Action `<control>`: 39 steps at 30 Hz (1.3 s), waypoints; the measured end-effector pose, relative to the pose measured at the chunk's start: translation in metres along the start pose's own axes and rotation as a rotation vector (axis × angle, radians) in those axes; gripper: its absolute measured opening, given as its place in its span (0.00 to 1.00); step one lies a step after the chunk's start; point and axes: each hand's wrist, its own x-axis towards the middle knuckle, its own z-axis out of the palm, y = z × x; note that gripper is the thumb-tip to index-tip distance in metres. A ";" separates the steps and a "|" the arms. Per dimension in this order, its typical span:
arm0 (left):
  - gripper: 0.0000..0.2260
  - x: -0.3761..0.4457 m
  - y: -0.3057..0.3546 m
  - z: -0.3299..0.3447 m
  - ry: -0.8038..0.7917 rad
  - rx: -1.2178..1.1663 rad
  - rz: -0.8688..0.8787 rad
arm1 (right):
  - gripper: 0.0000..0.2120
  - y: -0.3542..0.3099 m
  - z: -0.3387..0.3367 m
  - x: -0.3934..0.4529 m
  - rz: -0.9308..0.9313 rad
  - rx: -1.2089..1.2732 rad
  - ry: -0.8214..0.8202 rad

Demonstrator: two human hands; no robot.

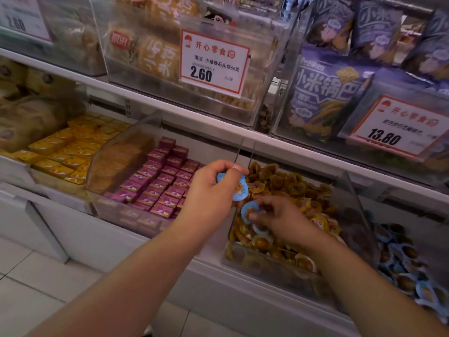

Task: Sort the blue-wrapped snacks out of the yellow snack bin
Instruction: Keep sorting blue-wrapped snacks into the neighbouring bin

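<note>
A clear plastic bin (352,198) on the lower shelf is full of yellow-wrapped round snacks (294,188). My left hand (209,188) hovers over the bin's left rim and grips blue-wrapped snacks (239,190) in its curled fingers. My right hand (281,220) reaches into the bin's front left part and pinches another blue-wrapped snack (249,210) by its edge. One more blue wrapper (258,229) shows partly under the right hand's fingers.
A bin of blue-wrapped snacks (403,261) stands to the right. To the left are bins of purple boxes (160,181) and yellow boxes (70,152). An upper shelf holds bagged snacks and price tags (213,62). White floor tiles lie below left.
</note>
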 end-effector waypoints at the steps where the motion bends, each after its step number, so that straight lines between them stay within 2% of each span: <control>1: 0.08 0.000 -0.001 0.003 -0.001 0.046 0.043 | 0.05 0.000 -0.005 -0.004 0.015 0.076 0.093; 3: 0.06 -0.004 -0.003 0.012 -0.060 0.136 0.150 | 0.05 -0.002 -0.015 -0.017 0.041 0.338 0.211; 5: 0.05 -0.010 -0.008 0.028 -0.130 0.166 0.210 | 0.08 -0.003 -0.021 -0.036 0.090 0.680 0.228; 7: 0.05 -0.016 -0.017 0.048 -0.137 0.191 0.230 | 0.10 -0.004 -0.026 -0.057 0.157 0.972 0.176; 9: 0.05 -0.021 -0.028 0.071 -0.093 0.224 0.245 | 0.17 -0.006 -0.029 -0.072 0.203 1.202 0.104; 10: 0.05 -0.022 -0.033 0.081 -0.074 0.226 0.254 | 0.22 -0.007 -0.030 -0.077 0.198 1.287 0.072; 12: 0.05 -0.023 -0.043 0.099 -0.074 0.234 0.277 | 0.26 -0.009 -0.033 -0.082 0.185 1.373 0.061; 18: 0.17 -0.032 -0.061 0.140 -0.197 0.603 0.532 | 0.23 0.001 -0.054 -0.095 0.313 1.199 0.191; 20: 0.22 -0.035 -0.063 0.153 -0.190 0.651 0.578 | 0.19 0.006 -0.065 -0.102 0.289 1.129 0.213; 23: 0.26 -0.037 -0.062 0.164 -0.304 0.635 0.598 | 0.11 0.014 -0.080 -0.109 0.174 1.062 0.337; 27: 0.25 -0.035 -0.063 0.170 -0.477 0.485 0.565 | 0.05 0.030 -0.115 -0.121 0.104 1.059 0.581; 29: 0.23 -0.027 -0.067 0.173 -0.457 0.534 0.567 | 0.04 0.049 -0.141 -0.126 0.080 0.989 0.692; 31: 0.19 -0.018 -0.072 0.173 -0.435 0.607 0.549 | 0.05 0.070 -0.165 -0.128 0.139 0.902 0.770; 34: 0.14 -0.010 -0.076 0.168 -0.403 0.619 0.500 | 0.14 0.104 -0.195 -0.123 0.307 0.903 0.811; 35: 0.13 -0.008 -0.075 0.166 -0.388 0.625 0.492 | 0.17 0.114 -0.203 -0.121 0.358 0.835 0.836; 37: 0.14 -0.006 -0.069 0.158 -0.362 0.681 0.535 | 0.14 0.130 -0.213 -0.118 0.381 0.622 0.914; 39: 0.13 -0.001 -0.063 0.146 -0.335 0.732 0.572 | 0.08 0.135 -0.211 -0.118 0.341 0.517 0.980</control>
